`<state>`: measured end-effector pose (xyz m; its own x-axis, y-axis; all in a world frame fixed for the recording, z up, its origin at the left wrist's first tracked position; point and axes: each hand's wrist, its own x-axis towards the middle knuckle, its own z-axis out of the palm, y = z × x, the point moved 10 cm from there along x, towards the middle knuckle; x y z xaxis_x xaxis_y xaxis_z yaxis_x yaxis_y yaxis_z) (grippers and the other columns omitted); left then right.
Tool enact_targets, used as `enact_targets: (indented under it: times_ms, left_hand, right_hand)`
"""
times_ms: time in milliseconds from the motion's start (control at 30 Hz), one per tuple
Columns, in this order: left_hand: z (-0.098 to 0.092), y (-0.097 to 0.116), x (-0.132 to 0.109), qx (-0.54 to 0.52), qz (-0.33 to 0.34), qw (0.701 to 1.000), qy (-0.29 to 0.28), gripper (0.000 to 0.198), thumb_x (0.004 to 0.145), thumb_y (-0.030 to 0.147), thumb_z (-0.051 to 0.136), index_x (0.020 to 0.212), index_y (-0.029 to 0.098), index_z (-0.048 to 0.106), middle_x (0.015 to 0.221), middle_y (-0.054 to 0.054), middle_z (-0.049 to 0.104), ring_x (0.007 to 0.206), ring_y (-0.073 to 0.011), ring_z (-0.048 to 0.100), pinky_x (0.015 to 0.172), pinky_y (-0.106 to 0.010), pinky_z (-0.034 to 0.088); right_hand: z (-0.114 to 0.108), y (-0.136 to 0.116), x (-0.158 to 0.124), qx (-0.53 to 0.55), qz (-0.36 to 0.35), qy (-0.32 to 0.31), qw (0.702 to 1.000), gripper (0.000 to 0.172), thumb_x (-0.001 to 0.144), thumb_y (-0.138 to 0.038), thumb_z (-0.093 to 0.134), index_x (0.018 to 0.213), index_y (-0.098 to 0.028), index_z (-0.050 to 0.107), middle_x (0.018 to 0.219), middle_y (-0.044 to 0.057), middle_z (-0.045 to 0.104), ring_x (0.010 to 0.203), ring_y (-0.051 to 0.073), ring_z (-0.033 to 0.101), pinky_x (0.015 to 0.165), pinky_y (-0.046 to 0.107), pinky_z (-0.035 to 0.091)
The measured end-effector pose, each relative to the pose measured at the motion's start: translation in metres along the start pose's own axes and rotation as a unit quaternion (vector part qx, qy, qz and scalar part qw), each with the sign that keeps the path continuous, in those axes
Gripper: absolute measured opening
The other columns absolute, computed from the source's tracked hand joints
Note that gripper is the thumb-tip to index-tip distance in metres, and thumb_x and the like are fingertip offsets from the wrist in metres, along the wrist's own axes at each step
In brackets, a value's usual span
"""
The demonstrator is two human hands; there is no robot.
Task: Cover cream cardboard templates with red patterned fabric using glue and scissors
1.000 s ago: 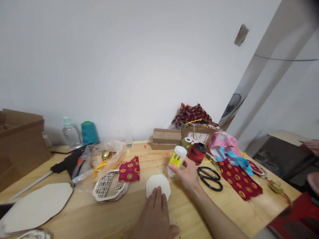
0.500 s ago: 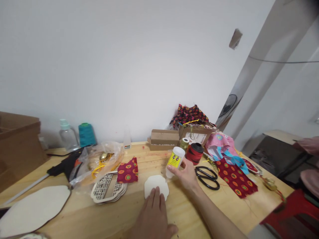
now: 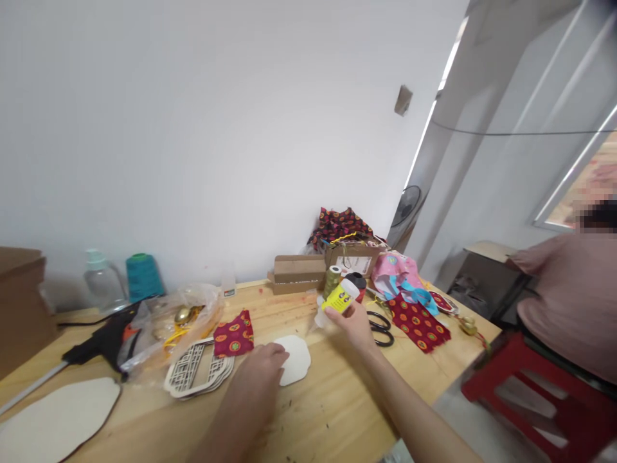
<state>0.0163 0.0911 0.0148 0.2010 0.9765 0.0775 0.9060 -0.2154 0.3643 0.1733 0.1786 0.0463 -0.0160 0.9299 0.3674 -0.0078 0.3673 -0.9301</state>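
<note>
In my right hand (image 3: 354, 325) is a small glue bottle (image 3: 339, 297) with a yellow label, tilted so its clear nozzle points down to the left. The nozzle is above the table, just right of a cream-white, scallop-edged flat piece (image 3: 297, 361). My left hand (image 3: 258, 373) is at the left edge of that piece, fingers bent and blurred; whether they grip it is unclear. Close to the left hand, a dark red patterned fabric square (image 3: 234, 334) lies partly on stacked lattice-cut frames (image 3: 197, 370).
Black-handled scissors (image 3: 380, 329), thread spools (image 3: 332, 281) and a patterned red cloth (image 3: 419, 321) lie to the right. Leftward are a plastic bag (image 3: 202, 302), a teal thread cone (image 3: 143, 276) and a large cream panel (image 3: 62, 418). A person (image 3: 573, 296) sits at right on a red stool (image 3: 520, 379).
My left hand has lifted from flat on the white piece and moved to its left edge. The glue bottle has tipped further over, away from the piece's edge. The view has swung right.
</note>
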Motion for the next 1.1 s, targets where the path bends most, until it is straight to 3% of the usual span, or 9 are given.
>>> enact_targets:
  times_ms: [333,633,1100]
  left_hand:
    - [-0.010,-0.014,0.001,-0.010,0.014,0.997,0.070,0.027,0.078,0.021,0.040,0.086,0.019,0.066,0.093,-0.009,0.056,0.090,-0.0220,0.048,0.079,-0.035,0.036]
    - [-0.008,-0.024,0.000,-0.031,-0.014,0.996,0.088,0.027,0.077,0.021,0.042,0.088,0.020,0.067,0.086,-0.008,0.056,0.083,-0.0212,0.048,0.074,-0.033,0.036]
    - [-0.001,-0.027,0.000,-0.048,-0.034,0.995,0.080,0.027,0.075,0.022,0.044,0.086,0.020,0.067,0.086,-0.008,0.056,0.084,-0.0220,0.048,0.074,-0.034,0.035]
  right_hand:
    - [0.014,0.009,-0.007,-0.029,-0.023,-0.027,0.999,0.023,0.058,-0.029,0.071,0.072,-0.013,0.062,0.069,0.007,0.067,0.062,0.020,0.060,0.058,0.031,0.047]
    - [0.031,0.002,0.000,-0.028,-0.012,-0.043,0.999,0.025,0.056,-0.032,0.072,0.066,-0.012,0.061,0.066,0.008,0.067,0.058,0.019,0.060,0.053,0.028,0.047]
    - [0.024,0.001,-0.008,-0.086,-0.019,-0.012,0.996,0.025,0.057,-0.033,0.071,0.069,-0.012,0.064,0.070,0.009,0.068,0.063,0.022,0.061,0.059,0.033,0.048]
